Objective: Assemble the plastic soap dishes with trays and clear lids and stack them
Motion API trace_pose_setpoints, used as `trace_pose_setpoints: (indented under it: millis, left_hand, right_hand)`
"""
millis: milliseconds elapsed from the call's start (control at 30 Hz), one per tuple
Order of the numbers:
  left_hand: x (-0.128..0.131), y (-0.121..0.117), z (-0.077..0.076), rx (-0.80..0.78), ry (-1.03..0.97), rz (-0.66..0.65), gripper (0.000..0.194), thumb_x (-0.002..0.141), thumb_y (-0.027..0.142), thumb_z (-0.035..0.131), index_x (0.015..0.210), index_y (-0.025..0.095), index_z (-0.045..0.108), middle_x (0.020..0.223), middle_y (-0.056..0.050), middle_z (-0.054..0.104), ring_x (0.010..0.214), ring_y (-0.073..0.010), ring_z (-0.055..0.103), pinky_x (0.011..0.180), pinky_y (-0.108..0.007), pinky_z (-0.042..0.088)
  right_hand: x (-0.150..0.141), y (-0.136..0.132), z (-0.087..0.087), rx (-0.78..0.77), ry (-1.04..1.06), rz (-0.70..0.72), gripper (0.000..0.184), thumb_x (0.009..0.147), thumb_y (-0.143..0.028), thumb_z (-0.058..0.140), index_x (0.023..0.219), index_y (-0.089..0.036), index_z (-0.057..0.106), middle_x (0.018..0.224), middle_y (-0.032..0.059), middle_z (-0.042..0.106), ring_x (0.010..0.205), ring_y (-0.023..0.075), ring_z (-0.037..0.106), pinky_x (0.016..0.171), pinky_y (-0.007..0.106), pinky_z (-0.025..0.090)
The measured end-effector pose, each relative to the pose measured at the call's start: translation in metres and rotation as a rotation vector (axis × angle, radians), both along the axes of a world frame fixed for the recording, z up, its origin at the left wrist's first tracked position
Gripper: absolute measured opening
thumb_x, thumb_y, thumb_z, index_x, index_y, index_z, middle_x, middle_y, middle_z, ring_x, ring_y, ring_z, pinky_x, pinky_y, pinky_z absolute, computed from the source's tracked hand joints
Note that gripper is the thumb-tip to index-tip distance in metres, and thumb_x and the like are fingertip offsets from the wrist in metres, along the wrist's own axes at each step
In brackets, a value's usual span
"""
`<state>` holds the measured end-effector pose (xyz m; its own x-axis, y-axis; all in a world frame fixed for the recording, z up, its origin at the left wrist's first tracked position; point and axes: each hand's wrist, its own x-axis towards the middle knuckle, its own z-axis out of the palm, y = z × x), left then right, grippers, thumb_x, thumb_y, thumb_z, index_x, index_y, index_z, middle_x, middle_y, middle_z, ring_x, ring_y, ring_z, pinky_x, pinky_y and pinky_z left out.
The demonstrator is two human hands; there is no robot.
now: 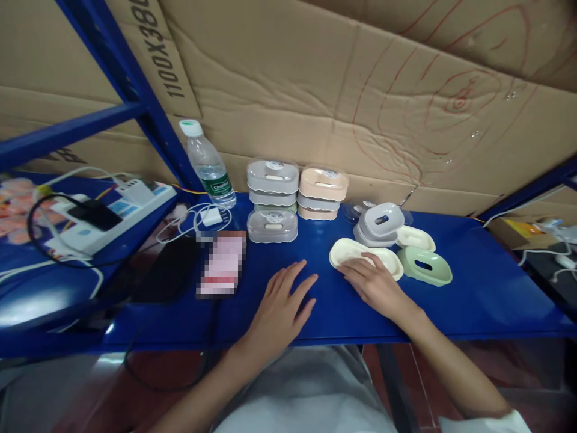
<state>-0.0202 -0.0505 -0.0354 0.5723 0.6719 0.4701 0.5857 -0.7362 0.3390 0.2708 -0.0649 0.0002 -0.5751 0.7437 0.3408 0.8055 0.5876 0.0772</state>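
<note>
Spreading wide, the left hand's (280,305) fingers are held empty; one cream dish (345,249) is touched by the right hand's (372,282) narrowed fingers, grip unclear, near two box stacks (273,178).

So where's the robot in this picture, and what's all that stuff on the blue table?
There's no robot here, just a person's two bare hands. The one picture comes from a camera on their head, looking down. On the blue table are a water bottle, clear-lidded boxes in grey and peach, and, farther right, a green dish and grey dishes. The right hand touches a cream dish; I can't tell if it grips it. The left hand is open, holding nothing.
</note>
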Motion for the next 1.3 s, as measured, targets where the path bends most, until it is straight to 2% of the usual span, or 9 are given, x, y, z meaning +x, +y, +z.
trace_pose_setpoints:
  millis: [133,300,467,600,700,800,933,1133,1300]
  left_hand:
    - [-0.006,0.003,0.009,0.07,0.012,0.06,0.041,0.108,0.026,0.056,0.149,0.023,0.059,0.161,-0.016,0.054,0.143,-0.0341,0.058,0.117,-0.058,0.052]
    - [-0.013,0.015,0.023,0.155,0.07,0.196,0.042,0.109,0.029,0.055,0.15,0.02,0.06,0.158,-0.02,0.056,0.14,-0.0381,0.06,0.113,-0.058,0.053]
    - [-0.008,0.044,0.029,0.159,0.259,0.368,0.054,0.108,0.024,0.051,0.161,0.012,0.05,0.17,-0.027,0.041,0.152,-0.046,0.048,0.119,-0.064,0.044]
    - [0.002,0.053,0.028,0.121,0.331,0.326,0.053,0.105,0.016,0.051,0.158,0.016,0.055,0.167,-0.026,0.046,0.15,-0.0457,0.051,0.12,-0.075,0.035]
    - [0.006,0.048,0.03,0.111,0.271,0.246,0.051,0.105,0.015,0.051,0.154,0.023,0.058,0.159,-0.02,0.058,0.143,-0.0408,0.058,0.12,-0.074,0.036]
    - [0.006,0.044,0.032,0.095,0.211,0.266,0.054,0.105,0.02,0.055,0.158,0.025,0.054,0.159,-0.019,0.057,0.144,-0.0426,0.056,0.117,-0.071,0.04]
    - [0.008,0.036,0.028,0.065,0.204,0.392,0.058,0.104,0.025,0.059,0.161,0.021,0.05,0.164,-0.024,0.05,0.15,-0.0506,0.047,0.111,-0.072,0.046]
    - [0.011,0.0,0.012,0.033,0.117,0.206,0.045,0.105,0.028,0.062,0.15,0.028,0.059,0.148,-0.016,0.061,0.136,-0.0393,0.06,0.106,-0.057,0.056]
    - [0.004,-0.009,-0.011,-0.036,-0.017,0.179,0.067,0.107,0.032,0.061,0.168,0.027,0.034,0.176,-0.025,0.022,0.162,-0.0462,0.033,0.117,-0.066,0.048]
  right_hand:
    - [0.019,-0.017,0.009,0.018,0.163,-0.036,0.042,0.1,0.0,0.052,0.132,-0.022,0.068,0.126,0.0081,0.079,0.112,0.0236,0.073,0.101,0.044,0.05]
    - [0.081,-0.028,0.025,0.17,0.264,-0.223,0.039,0.106,-0.011,0.053,0.139,-0.027,0.065,0.129,0.0089,0.076,0.118,0.0263,0.069,0.1,0.044,0.05]
    - [0.159,0.02,0.016,0.374,0.408,-0.567,0.032,0.109,-0.03,0.048,0.125,-0.021,0.074,0.119,0.0145,0.077,0.11,0.0309,0.07,0.098,0.048,0.053]
    - [0.185,0.071,0.004,0.269,0.434,-0.545,0.036,0.107,-0.033,0.045,0.12,-0.017,0.075,0.118,0.0174,0.078,0.109,0.0307,0.073,0.096,0.047,0.058]
    - [0.17,0.079,0.003,0.246,0.425,-0.502,0.039,0.106,-0.032,0.048,0.135,-0.019,0.069,0.137,0.0179,0.074,0.127,0.0338,0.07,0.108,0.055,0.053]
    - [0.13,0.06,0.014,0.239,0.353,-0.44,0.044,0.109,-0.033,0.048,0.15,-0.024,0.06,0.156,0.0164,0.062,0.146,0.036,0.058,0.12,0.062,0.042]
    - [0.048,0.032,0.031,0.048,0.226,-0.106,0.044,0.112,-0.03,0.049,0.155,-0.028,0.056,0.159,0.0114,0.06,0.152,0.0305,0.052,0.126,0.058,0.039]
    - [-0.038,0.03,0.011,-0.192,0.16,0.198,0.064,0.107,-0.044,0.064,0.165,-0.024,0.045,0.169,0.0146,0.047,0.161,0.032,0.039,0.129,0.059,0.039]
    - [-0.034,0.028,-0.003,-0.307,0.291,0.218,0.06,0.11,-0.038,0.059,0.167,-0.026,0.043,0.167,0.0131,0.051,0.16,0.0275,0.042,0.127,0.051,0.045]
